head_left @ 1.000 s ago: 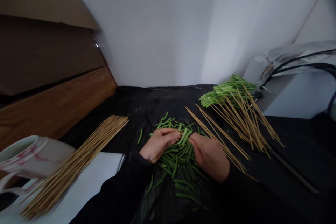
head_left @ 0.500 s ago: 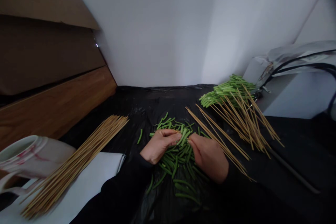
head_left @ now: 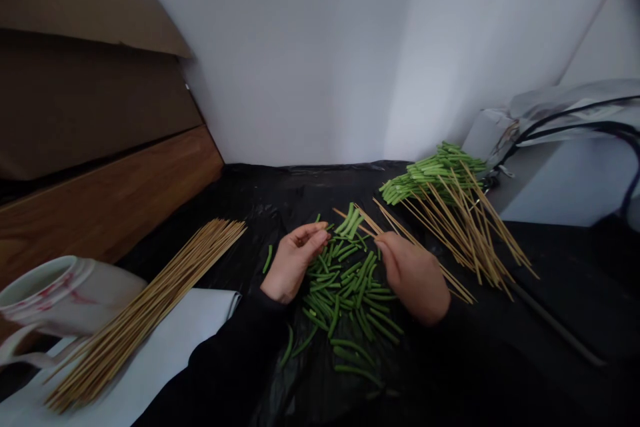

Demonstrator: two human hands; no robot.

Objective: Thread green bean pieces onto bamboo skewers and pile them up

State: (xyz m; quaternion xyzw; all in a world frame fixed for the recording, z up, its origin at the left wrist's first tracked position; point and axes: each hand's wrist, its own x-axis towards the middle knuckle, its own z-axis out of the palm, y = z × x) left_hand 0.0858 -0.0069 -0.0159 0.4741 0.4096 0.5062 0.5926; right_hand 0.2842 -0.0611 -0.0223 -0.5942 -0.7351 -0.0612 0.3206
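My right hand (head_left: 415,273) is closed on a thin bamboo skewer (head_left: 367,232), which points up and left. Several short cut pieces of green stalk (head_left: 350,220), which look like garlic scapes, sit side by side across that skewer. To its left, my left hand (head_left: 293,257) is raised with thumb and fingers pinched together. A bit of green stalk (head_left: 329,227) shows at its fingertips. Beneath and between both hands lies a loose heap of cut green stalks (head_left: 345,287) on black plastic sheeting (head_left: 300,193).
Loaded skewers (head_left: 435,170) are piled at the back right, their bare ends toward me, beside a white box (head_left: 560,180) with black cables. A bundle of bare skewers (head_left: 150,313) rests on white paper (head_left: 200,313) at left, near a mug (head_left: 95,293). Cardboard (head_left: 90,87) stands behind.
My hands have moved apart. The left went left and up; the right went right and up, holding the skewer, whose threaded green pieces now show clearly above the heap.
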